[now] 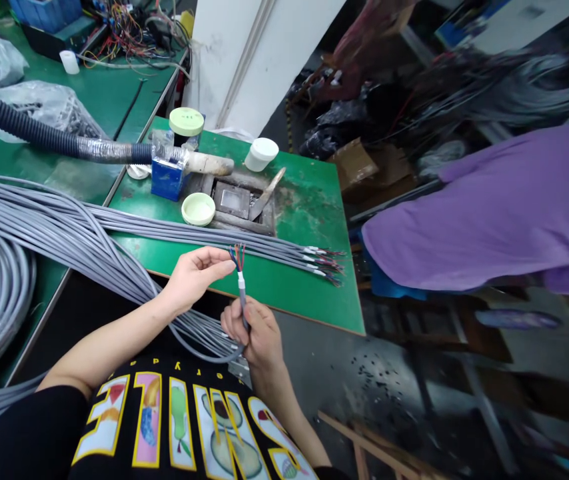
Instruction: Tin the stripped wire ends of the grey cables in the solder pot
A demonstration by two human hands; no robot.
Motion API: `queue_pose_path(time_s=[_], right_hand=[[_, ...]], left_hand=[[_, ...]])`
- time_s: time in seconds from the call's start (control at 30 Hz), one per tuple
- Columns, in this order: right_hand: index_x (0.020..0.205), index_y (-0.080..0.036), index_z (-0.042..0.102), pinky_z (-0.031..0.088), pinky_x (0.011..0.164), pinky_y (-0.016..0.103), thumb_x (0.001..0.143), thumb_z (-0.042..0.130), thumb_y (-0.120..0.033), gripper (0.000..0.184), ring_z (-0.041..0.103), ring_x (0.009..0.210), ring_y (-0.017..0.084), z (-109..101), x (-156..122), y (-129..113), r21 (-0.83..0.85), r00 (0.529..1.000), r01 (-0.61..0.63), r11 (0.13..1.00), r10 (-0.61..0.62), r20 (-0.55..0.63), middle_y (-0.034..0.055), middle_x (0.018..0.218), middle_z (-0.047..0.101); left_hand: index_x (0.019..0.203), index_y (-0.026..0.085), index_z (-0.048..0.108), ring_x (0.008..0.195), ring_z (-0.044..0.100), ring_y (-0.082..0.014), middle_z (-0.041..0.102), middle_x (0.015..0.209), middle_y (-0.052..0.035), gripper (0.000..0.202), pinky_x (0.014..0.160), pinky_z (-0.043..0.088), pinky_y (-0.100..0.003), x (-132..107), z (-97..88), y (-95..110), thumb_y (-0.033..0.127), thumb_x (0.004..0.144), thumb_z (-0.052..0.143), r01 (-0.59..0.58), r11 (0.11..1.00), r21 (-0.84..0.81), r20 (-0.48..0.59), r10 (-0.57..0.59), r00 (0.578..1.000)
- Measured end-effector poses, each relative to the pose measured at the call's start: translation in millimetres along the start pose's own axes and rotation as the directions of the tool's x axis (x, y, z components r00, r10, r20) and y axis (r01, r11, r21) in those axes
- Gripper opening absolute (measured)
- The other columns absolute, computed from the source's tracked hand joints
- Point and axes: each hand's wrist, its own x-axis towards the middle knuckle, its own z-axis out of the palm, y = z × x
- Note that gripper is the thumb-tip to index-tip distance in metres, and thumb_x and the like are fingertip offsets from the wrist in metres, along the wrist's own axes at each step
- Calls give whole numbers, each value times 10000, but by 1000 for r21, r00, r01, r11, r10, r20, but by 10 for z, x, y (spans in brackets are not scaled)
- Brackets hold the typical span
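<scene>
My right hand [257, 330] is closed around a grey cable [241, 288] and holds its stripped end upright in front of me. Thin coloured wires [237, 255] fan out of the cable's tip. My left hand [195, 273] pinches those wire ends between thumb and fingers. The cable runs down from my right hand and back to the left. A bundle of grey cables [64, 230] lies across the green table [309, 200], their stripped ends [327, 261] near the table's right side.
A metal solder pot [234, 200] with a scraper sits in the table. Around it stand a pale green lid [198, 209], a white jar [261, 154], a blue box [167, 177] and a corrugated hose [19, 127]. A person in purple [489, 207] is at right.
</scene>
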Motion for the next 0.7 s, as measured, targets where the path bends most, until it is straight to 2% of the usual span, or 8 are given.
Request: queue_pose_path(time_s=[0.2,0.33,0.57,0.7], right_hand=[[633,-210,561,243,386,229,787,636,-536,368,226,311,76,-10,12,8,-11,999,-26,1000,26,19,-101,319,316],[617,-218,535,249,387,233,769,634,-566,393,223,309,79,-8,21,5,-45,999,-47,998,48,6,-106,310,298],[608,-211,545,238,383,221,780,643,-539,383,219,309,72,-13,36,26,8,998,-44,999,44,46,-107,307,293],[618,-208,554,235,382,214,797,641,-513,364,216,310,68,-26,35,42,39,996,-48,998,45,72,-107,314,290]], left_hand=[[636,143,664,557,492,-63,646,618,21,302,573,382,-215,53,-26,-58,346,507,846,1,1000,-28,10,-1,1000],[622,141,653,564,508,-75,622,593,18,291,564,372,-222,66,-63,-97,340,520,838,69,996,-57,19,-68,998],[636,119,616,537,524,-65,592,572,16,340,542,396,-199,82,-86,-128,344,524,844,223,945,-238,111,-202,973],[601,126,561,519,519,-59,574,552,25,345,539,406,-195,101,-86,-138,328,538,834,211,950,-230,130,-185,974]])
